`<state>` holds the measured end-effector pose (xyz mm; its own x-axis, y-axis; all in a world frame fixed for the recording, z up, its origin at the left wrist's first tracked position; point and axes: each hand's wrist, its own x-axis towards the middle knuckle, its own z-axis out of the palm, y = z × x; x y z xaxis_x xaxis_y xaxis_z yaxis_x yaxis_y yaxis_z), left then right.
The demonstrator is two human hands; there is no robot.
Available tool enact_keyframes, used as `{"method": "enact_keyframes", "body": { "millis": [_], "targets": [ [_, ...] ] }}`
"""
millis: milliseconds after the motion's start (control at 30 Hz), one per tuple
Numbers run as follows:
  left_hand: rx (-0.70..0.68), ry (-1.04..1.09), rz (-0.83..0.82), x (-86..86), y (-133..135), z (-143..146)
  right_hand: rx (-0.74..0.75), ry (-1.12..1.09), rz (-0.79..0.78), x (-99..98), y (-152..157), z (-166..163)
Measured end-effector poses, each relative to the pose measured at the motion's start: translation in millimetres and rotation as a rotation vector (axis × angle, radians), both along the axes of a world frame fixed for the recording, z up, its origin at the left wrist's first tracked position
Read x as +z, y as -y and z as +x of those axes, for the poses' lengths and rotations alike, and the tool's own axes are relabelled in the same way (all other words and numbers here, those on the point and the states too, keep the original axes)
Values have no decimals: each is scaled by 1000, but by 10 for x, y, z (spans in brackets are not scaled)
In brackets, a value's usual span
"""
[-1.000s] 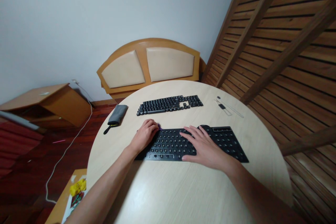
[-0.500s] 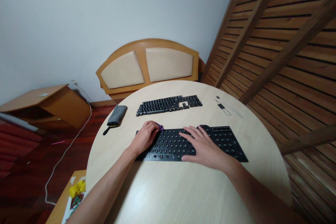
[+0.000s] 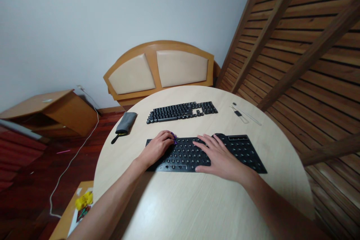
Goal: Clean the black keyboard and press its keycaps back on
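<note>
Keyboard (image 3: pixel 185 152) sitting mid-table, bare switches showing, both hands on it. Left hand (image 3: pixel 159 145) curled over far left part, fingertips pinching little purple scrap (image 3: pixel 175 139), cloth maybe, too small to tell. Right hand (image 3: pixel 216 157) spread wide, resting right of middle. Loose keycaps (image 3: pixel 171 113) laid out behind, grey pouch (image 3: pixel 126 123) off left, wire tool (image 3: pixel 238 113) over right on round table (image 3: pixel 174 202).

One head-worn view, forward and down over the nearby round table (image 3: pixel 180 202)
</note>
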<state>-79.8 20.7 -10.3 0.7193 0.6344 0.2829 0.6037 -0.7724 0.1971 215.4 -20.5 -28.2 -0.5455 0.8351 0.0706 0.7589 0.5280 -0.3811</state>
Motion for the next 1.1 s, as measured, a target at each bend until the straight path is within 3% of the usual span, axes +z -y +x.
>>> {"method": "enact_keyframes", "body": {
  "millis": [367,667,933,1100],
  "targets": [
    [-66,-78,-37,81,5,-4,7,-11,9,-13,2,1],
    [-103,-94,-17,35,38,-36,6,-2,12,-21,0,-5],
    [-24,0,-98,5,102,45,14,-7,12,-22,-7,4],
    [-117,-59,-64,40,85,21,4,4,14,-1,1,-7]
  ]
}}
